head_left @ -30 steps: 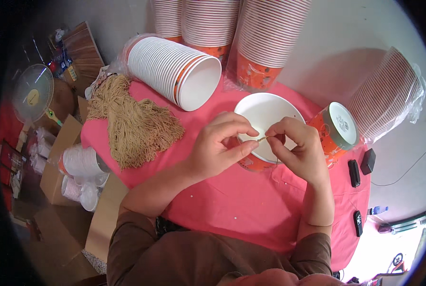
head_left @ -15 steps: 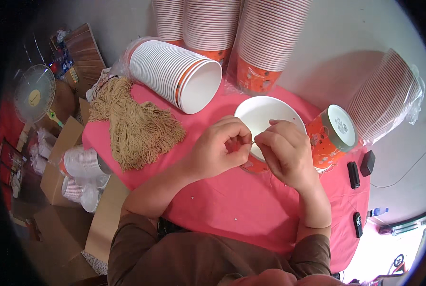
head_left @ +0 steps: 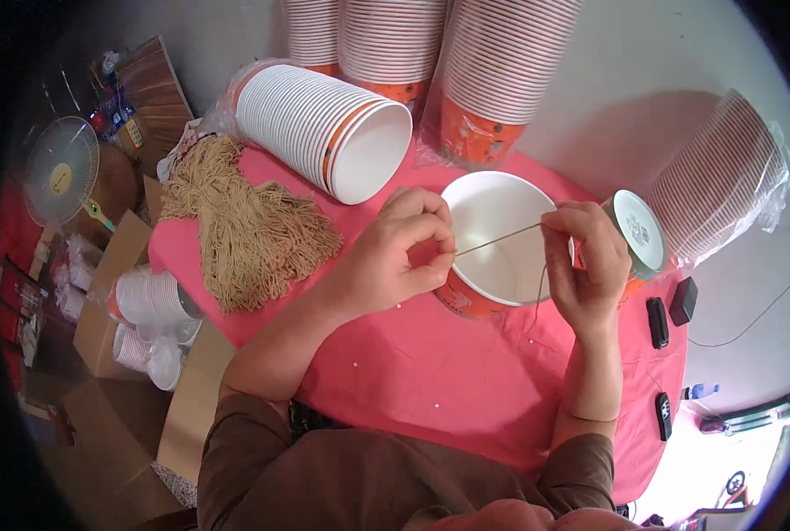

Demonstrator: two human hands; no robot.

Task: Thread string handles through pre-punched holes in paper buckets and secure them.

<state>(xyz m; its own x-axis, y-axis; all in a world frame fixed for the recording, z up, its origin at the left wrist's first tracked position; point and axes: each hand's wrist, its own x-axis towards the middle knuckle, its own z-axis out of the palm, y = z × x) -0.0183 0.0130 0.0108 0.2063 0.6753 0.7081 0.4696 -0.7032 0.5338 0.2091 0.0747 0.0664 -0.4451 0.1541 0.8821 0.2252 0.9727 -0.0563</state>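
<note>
Between my two hands a thin tan string [head_left: 501,240] is stretched, slanting up to the right across the mouth of a paper bucket [head_left: 466,299]. That bucket stands upright, white inside and orange outside. My left hand [head_left: 402,252] pinches one end between thumb and forefinger, at the bucket's left rim. Thumb and fingers of my right hand [head_left: 590,261] are closed on the string over the right rim, and a loose tail hangs below them. A thick bundle of similar tan strings [head_left: 258,230] lies on the table to the left.
A nested stack of paper buckets [head_left: 302,128] lies on its side behind the string bundle. Tall wrapped stacks [head_left: 492,97] stand at the back. An upturned bucket [head_left: 639,232] is on the right, near small black objects [head_left: 658,323] on the pink tablecloth [head_left: 430,372].
My hands, together half a second ago, have moved apart, my right hand going right and slightly up. The string is now drawn out between them, and more of the bucket shows.
</note>
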